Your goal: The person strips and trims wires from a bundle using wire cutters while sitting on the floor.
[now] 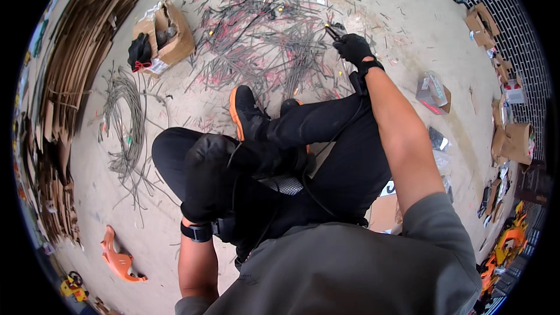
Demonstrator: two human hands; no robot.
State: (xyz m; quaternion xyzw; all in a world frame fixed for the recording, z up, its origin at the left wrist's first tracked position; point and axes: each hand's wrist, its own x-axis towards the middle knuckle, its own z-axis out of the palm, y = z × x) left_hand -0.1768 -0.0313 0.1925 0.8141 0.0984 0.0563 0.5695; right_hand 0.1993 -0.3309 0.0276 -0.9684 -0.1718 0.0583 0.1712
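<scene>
Right hand [353, 46] far out, grip clamped on cutters [335, 30] over wire scraps [274, 41] on floor. Left hand [205, 178] flat on knee, grip empty. Scraps look light, stiff, springy; pinch mid-length.

A small dark hand tool with yellow-tipped handles [334, 30] is held raised just above the concrete floor. Beneath and left of it, thin grey and red wire offcuts [274, 41] are scattered in a wide flat heap.
</scene>
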